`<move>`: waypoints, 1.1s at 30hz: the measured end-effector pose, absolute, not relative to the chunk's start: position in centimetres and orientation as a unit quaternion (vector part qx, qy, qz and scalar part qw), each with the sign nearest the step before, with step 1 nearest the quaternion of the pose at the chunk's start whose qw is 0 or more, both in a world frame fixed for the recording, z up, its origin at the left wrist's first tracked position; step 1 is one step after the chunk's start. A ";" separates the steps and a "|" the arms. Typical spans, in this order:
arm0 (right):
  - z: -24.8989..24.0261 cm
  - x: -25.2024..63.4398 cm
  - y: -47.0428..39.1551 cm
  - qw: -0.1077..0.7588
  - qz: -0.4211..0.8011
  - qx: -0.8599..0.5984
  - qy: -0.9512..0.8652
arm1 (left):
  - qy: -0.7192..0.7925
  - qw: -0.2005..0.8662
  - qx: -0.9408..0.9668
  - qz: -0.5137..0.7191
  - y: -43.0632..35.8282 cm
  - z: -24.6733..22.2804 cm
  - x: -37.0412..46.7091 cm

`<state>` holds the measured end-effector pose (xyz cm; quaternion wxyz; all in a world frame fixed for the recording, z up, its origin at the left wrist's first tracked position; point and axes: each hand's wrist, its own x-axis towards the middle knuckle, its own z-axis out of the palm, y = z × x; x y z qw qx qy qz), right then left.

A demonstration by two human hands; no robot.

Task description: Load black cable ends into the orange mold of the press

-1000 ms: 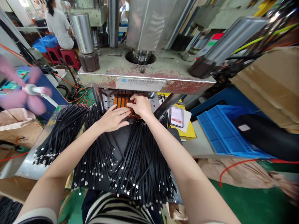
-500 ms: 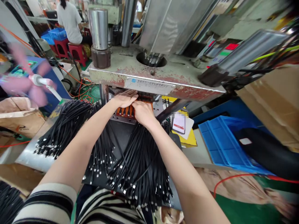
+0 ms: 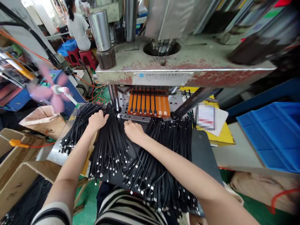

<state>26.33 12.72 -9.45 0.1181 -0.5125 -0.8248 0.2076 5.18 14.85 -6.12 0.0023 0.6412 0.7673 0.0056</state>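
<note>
My left hand is at the top of the left bundle of flat black cables, fingers curled and thumb held out; what lies under the fingers is hidden. My right hand is closed over the dark work board, just in front of the press bed, and its fingertips hide whatever they hold. Several black cables lie side by side in the orange mould; two pale spots show at its right end. A middle bundle and a right bundle of cables with silvery plug ends spread across the board.
The heavy press plate overhangs the mould, with slanted posts at its sides. A pink fan spins at the left. Cardboard boxes stand at lower left, blue trays at right. Another person sits behind.
Both hands have drawn back out of the press, the left going left to the cable bundle, the right towards me. The orange mould is now uncovered. My view has shifted.
</note>
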 end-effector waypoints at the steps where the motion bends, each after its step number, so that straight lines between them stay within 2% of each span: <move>1: -9.7 26.1 13.2 0.115 0.210 -0.519 -0.821 | 0.768 0.024 0.640 -0.010 15.0 -6.5 4.9; 4: -9.8 26.2 14.0 0.097 0.216 -0.543 -0.805 | 0.764 0.056 0.643 0.008 15.7 -7.0 4.5; 7: -9.2 27.4 13.6 0.110 0.235 -0.564 -0.784 | 0.742 0.086 0.653 0.125 15.7 -6.6 4.2; 10: -7.6 28.9 11.8 0.226 0.298 -0.521 -0.767 | 0.629 0.166 0.688 0.321 14.7 -5.1 5.0; 13: -5.2 30.0 9.7 0.361 0.390 -0.449 -0.718 | 0.498 0.231 0.718 0.428 13.3 -2.5 7.4; 16: -2.7 30.4 8.4 0.433 0.432 -0.419 -0.671 | 0.411 0.286 0.729 0.467 12.5 0.7 10.5; 20: -0.5 30.9 8.4 0.499 0.423 -0.413 -0.634 | 0.342 0.401 0.724 0.445 12.6 3.9 14.5; 24: -0.5 31.9 8.6 0.486 0.414 -0.419 -0.646 | 0.312 0.440 0.718 0.440 13.7 4.9 17.7; 30: -3.5 34.0 9.1 0.387 0.311 -0.447 -0.744 | 0.334 0.335 0.713 0.518 16.1 6.2 21.1; 33: -4.3 36.2 11.6 0.362 0.243 -0.485 -0.758 | 0.346 0.300 0.744 0.487 16.8 8.2 22.1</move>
